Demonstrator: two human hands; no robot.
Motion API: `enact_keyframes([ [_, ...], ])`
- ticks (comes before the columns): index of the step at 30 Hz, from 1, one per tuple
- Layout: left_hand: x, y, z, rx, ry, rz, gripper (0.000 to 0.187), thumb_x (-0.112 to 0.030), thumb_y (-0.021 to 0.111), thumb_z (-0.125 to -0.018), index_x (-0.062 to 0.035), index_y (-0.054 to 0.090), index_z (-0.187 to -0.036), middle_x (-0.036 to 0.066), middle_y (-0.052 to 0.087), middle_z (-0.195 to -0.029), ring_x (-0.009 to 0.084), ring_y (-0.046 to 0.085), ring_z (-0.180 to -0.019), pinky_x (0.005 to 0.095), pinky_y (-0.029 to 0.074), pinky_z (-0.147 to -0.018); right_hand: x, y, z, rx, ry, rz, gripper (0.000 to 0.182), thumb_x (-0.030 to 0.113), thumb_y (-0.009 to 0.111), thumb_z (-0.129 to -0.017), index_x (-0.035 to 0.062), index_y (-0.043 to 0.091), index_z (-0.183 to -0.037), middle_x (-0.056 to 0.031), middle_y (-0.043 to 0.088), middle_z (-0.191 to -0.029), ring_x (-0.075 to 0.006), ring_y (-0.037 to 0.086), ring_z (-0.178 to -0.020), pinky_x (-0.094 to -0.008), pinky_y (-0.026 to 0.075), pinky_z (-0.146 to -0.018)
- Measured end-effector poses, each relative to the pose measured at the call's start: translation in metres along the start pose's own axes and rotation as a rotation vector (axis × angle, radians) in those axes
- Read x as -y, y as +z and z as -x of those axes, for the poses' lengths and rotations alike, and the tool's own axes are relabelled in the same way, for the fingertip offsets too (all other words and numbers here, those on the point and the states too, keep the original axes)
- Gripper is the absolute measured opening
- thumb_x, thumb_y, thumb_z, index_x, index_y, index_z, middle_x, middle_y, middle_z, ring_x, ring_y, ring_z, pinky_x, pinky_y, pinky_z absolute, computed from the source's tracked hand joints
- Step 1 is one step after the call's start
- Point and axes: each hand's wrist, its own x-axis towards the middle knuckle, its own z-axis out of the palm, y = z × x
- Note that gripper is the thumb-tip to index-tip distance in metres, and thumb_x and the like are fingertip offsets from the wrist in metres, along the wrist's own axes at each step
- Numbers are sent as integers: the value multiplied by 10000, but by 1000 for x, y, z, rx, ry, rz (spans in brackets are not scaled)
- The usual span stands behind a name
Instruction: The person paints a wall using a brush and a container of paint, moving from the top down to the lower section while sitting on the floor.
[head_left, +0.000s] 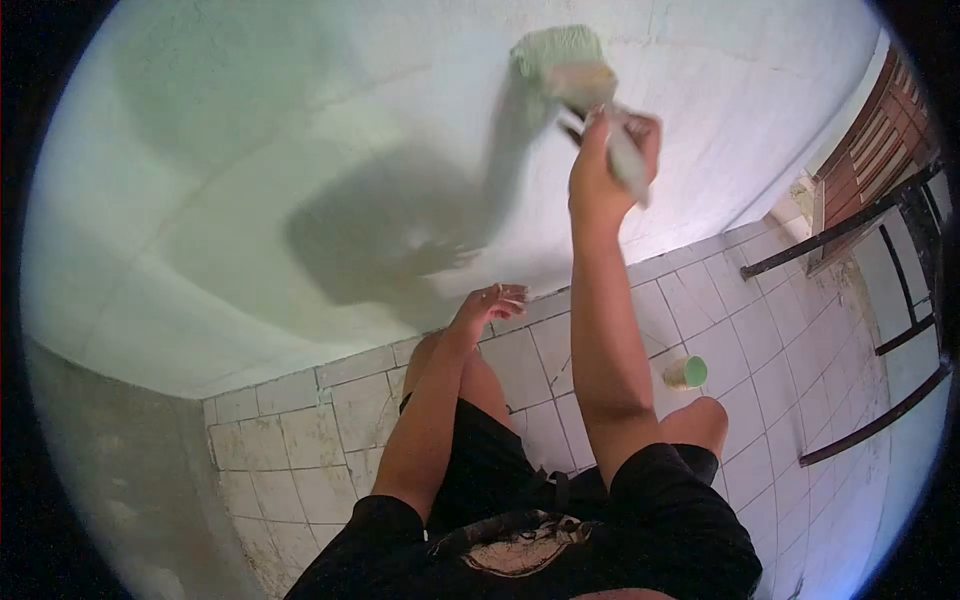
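Observation:
Up on the wall, my right hand (618, 145) grips the handle of a wide paintbrush (582, 85), slightly blurred by motion. Its bristles meet the wall at a fresh patch of light green paint (556, 45). My left hand (495, 301) hangs over my left knee, holding nothing, with its fingers loosely apart and pale smudges on them. On the tiles beside my right knee stands a small cup (686, 373) with green paint showing at its top. The wall (400, 130) is green on the left and whiter toward the right.
A dark-framed chair or stand (870, 320) with several legs is at the right. Behind it, a brown wooden door or shutter (880, 140) shows. White floor tiles (540, 350) meet the wall's foot, and a grey surface (110, 480) borders them at left. My shadow falls across the wall.

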Motion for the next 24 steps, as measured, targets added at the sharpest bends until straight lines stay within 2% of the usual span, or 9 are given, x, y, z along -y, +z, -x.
enact_keyframes([
  [1,1,-1,0,22,-3,-58,658,-574,398,-857,-3,544,-1150,124,603,-1073,241,598,-888,368,427,-813,-12,-7,17,7,-64,135,168,78,575,-836,-11,447,-776,-68,491,-746,-70,458,-676,-213,452,-588],
  [3,-5,-1,3,-2,-9,-28,631,-552,397,-870,0,552,-1135,111,610,-1054,211,594,-893,341,426,-799,-31,-24,61,36,184,9,153,63,571,-830,-16,445,-794,-69,492,-737,-71,468,-673,-227,468,-581],
  [8,0,-13,12,-75,-20,83,612,-532,375,-890,4,562,-1120,106,617,-1037,188,591,-887,321,432,-781,-86,-75,144,-28,451,-2,126,61,545,-839,-23,455,-811,-88,517,-799,-99,514,-719,-265,493,-597],
  [11,5,-16,17,-102,-53,108,633,-547,361,-888,6,561,-1121,116,615,-1040,199,595,-876,325,435,-782,-59,-75,100,-20,240,217,160,90,526,-852,-35,462,-927,-100,521,-877,-141,527,-781,-273,489,-658],
  [12,7,-18,15,-103,-60,108,645,-556,353,-887,9,564,-1115,120,614,-1042,203,597,-874,325,435,-780,-48,-65,82,-148,232,70,147,94,587,-832,-12,487,-822,-73,535,-783,-123,502,-719,-258,427,-649],
  [17,-2,-10,22,-73,-76,78,696,-596,310,-879,1,530,-1161,125,616,-1019,212,604,-862,320,434,-770,-48,-42,51,-80,227,-300,168,74,594,-824,-20,462,-868,-91,528,-825,-125,529,-743,-279,502,-649],
  [19,-7,-7,20,-112,-67,49,764,-662,242,-851,-49,451,-1255,138,611,-1018,259,597,-878,365,425,-779,-68,-53,87,-142,407,-280,152,44,571,-826,-18,439,-870,-98,521,-844,-147,550,-757,-297,541,-634],
  [22,-10,-3,20,-253,-133,162,736,-639,224,-867,-57,420,-1273,135,617,-963,264,603,-848,361,434,-748,-122,-79,164,-228,756,-201,169,54,523,-848,34,396,-958,-118,508,-960,-217,591,-848,-349,555,-647],
  [24,-13,1,19,-300,-200,143,722,-629,225,-872,-50,446,-1242,135,618,-940,269,606,-837,362,437,-741,-163,-100,224,-270,849,-202,158,66,533,-842,30,422,-947,-106,518,-931,-202,589,-815,-334,552,-632],
])
